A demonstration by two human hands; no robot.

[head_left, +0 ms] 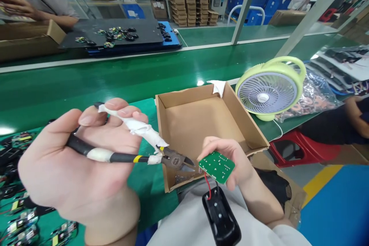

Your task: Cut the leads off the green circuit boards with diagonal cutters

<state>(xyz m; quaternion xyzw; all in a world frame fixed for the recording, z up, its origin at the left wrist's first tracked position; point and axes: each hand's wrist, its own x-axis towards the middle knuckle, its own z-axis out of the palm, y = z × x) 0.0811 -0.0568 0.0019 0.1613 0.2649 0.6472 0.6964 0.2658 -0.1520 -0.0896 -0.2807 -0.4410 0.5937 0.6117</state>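
My left hand is wrapped round a pair of diagonal cutters, its handles bound with white tape. The cutters' jaws are slightly apart and point right, just short of the board's left corner. A green circuit board is pinched by its edges in my right hand, solder side up. Red and black wires run from the board down to a black plastic housing with small screws, which hangs in front of my shirt. Beneath the cutters and the board lies the near edge of a shallow cardboard box.
A yellow-green fan stands right of the box, beside a clear bag of parts. Several wired circuit boards lie at the left. Across the green bench, a black board bears more assemblies, near a co-worker's hand. A red stool is at right.
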